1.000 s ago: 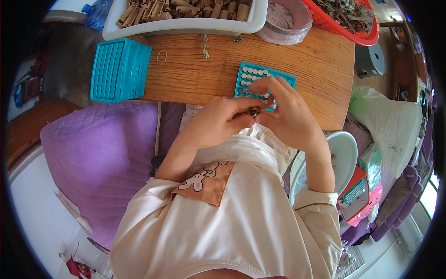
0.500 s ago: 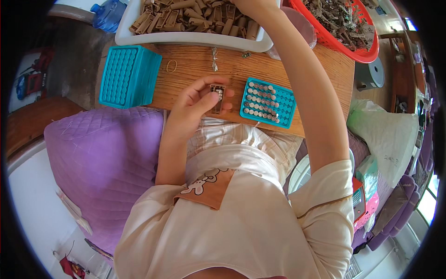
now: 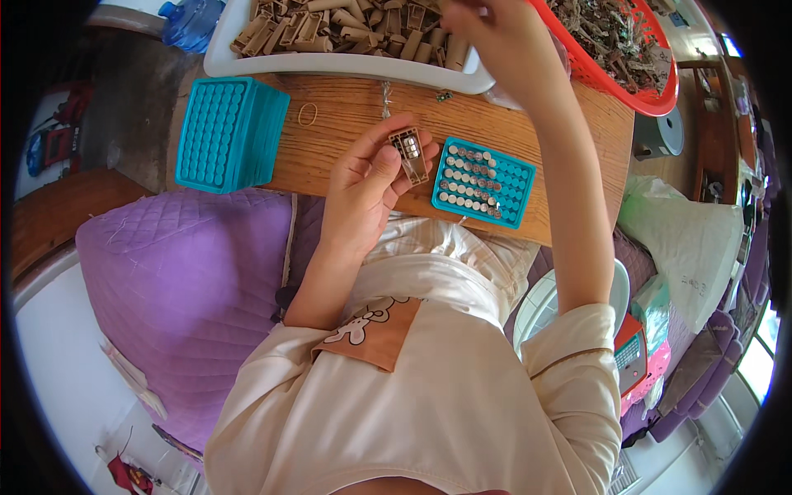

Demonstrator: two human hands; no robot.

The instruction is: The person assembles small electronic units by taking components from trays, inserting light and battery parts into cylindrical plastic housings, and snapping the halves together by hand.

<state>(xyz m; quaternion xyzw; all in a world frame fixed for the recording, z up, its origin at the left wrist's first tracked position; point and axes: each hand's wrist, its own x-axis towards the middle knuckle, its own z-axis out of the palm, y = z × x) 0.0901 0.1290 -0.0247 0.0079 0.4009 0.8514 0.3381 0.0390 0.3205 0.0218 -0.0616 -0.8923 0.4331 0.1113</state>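
My left hand (image 3: pixel 367 177) is closed round a small brown plastic casing (image 3: pixel 410 155), thumb on its near side. Its open face is turned up and shiny metal pieces show inside. My right hand (image 3: pixel 516 49) is raised over the right end of a white bin (image 3: pixel 355 74) filled with similar brown casings. Its fingers are bent, blurred and partly cut off by the upper edge, so whether they hold anything is not visible. Just right of my left hand lies a turquoise tray (image 3: pixel 516 194) with rows of small round silvery pieces in part of its pockets.
A stack of turquoise trays (image 3: pixel 227 136) stands at the table's left, beside a rubber band (image 3: pixel 308 114). Small metal bits (image 3: pixel 386 97) lie in front of the bin. At the far right, a red basket (image 3: pixel 660 103) holds tangled metal parts. A purple quilted seat (image 3: pixel 186 289) is at left.
My right hand has drawn back from the bin and shifted right. My left hand has moved slightly right and up, tilting the casing so its inside shows more.
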